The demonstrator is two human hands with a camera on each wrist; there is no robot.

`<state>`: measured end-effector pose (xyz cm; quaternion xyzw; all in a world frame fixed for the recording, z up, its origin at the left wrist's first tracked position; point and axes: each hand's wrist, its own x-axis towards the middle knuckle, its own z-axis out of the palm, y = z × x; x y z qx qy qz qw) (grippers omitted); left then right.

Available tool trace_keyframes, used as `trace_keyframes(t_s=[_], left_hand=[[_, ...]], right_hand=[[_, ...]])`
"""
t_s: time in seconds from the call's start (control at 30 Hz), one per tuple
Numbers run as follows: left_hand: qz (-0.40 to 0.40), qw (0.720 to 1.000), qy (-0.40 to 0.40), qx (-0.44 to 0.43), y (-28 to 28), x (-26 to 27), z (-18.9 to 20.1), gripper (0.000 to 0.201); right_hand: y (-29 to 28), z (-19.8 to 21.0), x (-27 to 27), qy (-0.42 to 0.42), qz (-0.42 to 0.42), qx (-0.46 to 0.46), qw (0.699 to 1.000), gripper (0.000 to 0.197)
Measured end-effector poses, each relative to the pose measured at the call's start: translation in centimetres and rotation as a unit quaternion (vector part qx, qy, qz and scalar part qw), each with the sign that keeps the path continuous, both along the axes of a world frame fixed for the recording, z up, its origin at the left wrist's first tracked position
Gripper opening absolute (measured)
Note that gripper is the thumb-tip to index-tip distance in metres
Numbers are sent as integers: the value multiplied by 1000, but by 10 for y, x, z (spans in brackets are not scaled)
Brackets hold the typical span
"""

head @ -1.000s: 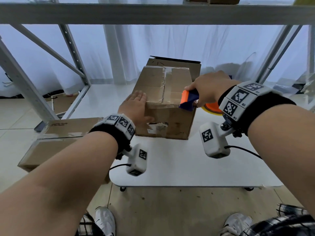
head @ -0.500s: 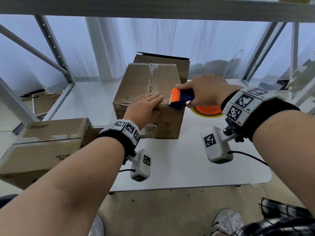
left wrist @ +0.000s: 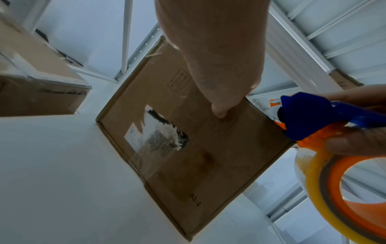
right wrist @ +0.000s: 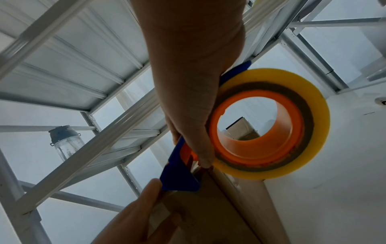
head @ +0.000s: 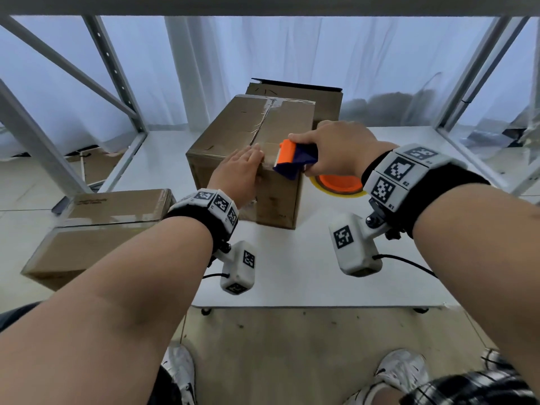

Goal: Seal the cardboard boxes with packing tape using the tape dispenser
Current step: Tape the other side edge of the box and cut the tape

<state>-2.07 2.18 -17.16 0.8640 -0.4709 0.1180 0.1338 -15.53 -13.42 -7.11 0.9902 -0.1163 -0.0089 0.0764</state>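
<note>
Here the cardboard box (head: 251,147) stands on the white table (head: 292,273), its long axis running away from the person, with the taped centre seam along that line. The tape dispenser (head: 293,160) sits at the box's near top edge, its orange and blue head pointing left toward the seam while the roll of tape (right wrist: 271,122) hangs off the right side of the box. The right hand (head: 336,147) is wrapped around the dispenser's body, fingers curled on it. The left hand (head: 239,171) lies flat with straight fingers on the near end of the box top, palm draped over the front edge, its fingertips just beside the dispenser's head. A second box (head: 295,95) stands directly behind the first, touching or nearly so. Another box (head: 96,226) sits lower down to the left, off the table's edge. Bare table surface lies in front of the box and to its right, bounded by the metal shelf frame (head: 117,71) posts.
</note>
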Motion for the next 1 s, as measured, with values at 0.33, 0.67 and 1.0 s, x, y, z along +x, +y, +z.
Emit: trace_keyframes(t_s=[0.33,0.67,1.0], left_hand=[[9,1000,1,28,-1,2,7,58],[19,994,-5,105,-4,-6,12,71],[42,978,5,203,-16,-21,27,87]], right_hand=[[-20,13,-17,-5,-11,33,999,74],[-28,9,-29,2,-48,37,998,72],[-23,8,-32,7,-46,8,999,69]])
